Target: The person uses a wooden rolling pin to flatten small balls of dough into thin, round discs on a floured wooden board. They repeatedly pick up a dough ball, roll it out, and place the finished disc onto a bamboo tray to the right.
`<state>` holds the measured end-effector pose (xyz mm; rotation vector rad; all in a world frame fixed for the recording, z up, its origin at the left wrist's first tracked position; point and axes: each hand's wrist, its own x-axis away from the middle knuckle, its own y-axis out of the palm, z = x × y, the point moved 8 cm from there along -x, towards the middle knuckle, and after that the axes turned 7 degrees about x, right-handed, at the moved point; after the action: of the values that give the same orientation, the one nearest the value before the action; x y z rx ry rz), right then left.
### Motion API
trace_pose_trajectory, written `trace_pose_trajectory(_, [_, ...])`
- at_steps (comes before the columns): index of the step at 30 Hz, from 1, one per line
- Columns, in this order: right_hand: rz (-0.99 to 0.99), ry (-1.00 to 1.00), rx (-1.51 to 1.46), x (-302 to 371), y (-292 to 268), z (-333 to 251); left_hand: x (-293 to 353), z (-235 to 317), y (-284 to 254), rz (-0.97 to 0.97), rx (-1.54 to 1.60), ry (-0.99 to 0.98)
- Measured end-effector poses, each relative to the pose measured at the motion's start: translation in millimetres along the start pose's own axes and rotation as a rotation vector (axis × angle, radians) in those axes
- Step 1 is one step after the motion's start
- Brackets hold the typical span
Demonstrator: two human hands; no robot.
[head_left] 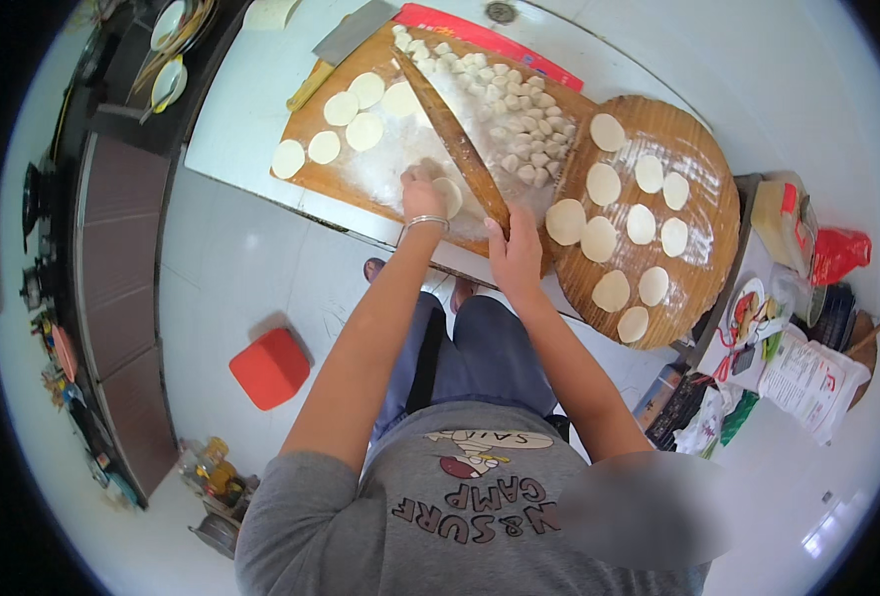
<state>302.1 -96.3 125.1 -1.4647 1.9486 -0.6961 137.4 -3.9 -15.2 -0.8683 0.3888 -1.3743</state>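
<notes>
My right hand (516,243) is wrapped round the near end of a long wooden rolling pin (450,134), which slants away to the far left across the floured wooden board (296,131). Curled fingers of my left hand (420,194), with a bracelet at the wrist, are at the edge of a dough round (448,197); their exact grip is partly hidden. Several rolled wrappers (365,131) lie at the board's left side. A heap of small dough pieces (529,119) covers its far right part, dusted with flour.
A round wooden board (686,283) with several wrappers stands at the right. Behind the floured board lie a cleaver (356,30) and a flat red package (500,48). A red stool (269,369) is on the floor at left. Bags and packages (812,382) crowd the right side.
</notes>
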Motion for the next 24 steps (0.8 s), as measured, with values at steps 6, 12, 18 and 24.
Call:
trace_pose_trajectory(6, [0.039, 0.056, -0.086, 18.4, -41.9, 11.8, -8.2, -12.0, 15.3, -0.203, -0.097, -0.096])
trace_pose_trajectory(12, [0.094, 0.066, -0.147, 29.2, -95.8, 24.1, 23.8, 48.6, -6.6, -0.188, 0.071, 0.295])
trace_pose_trajectory(18, [0.266, 0.199, -0.142, 42.9, -153.5, 79.5, 47.0, 171.6, 24.7, -0.532, 0.779, 0.049])
trace_pose_trajectory(24, [0.408, 0.277, -0.115, 60.4, -192.9, 113.5, 40.1, 303.4, 101.7, -0.801, 1.134, -0.015])
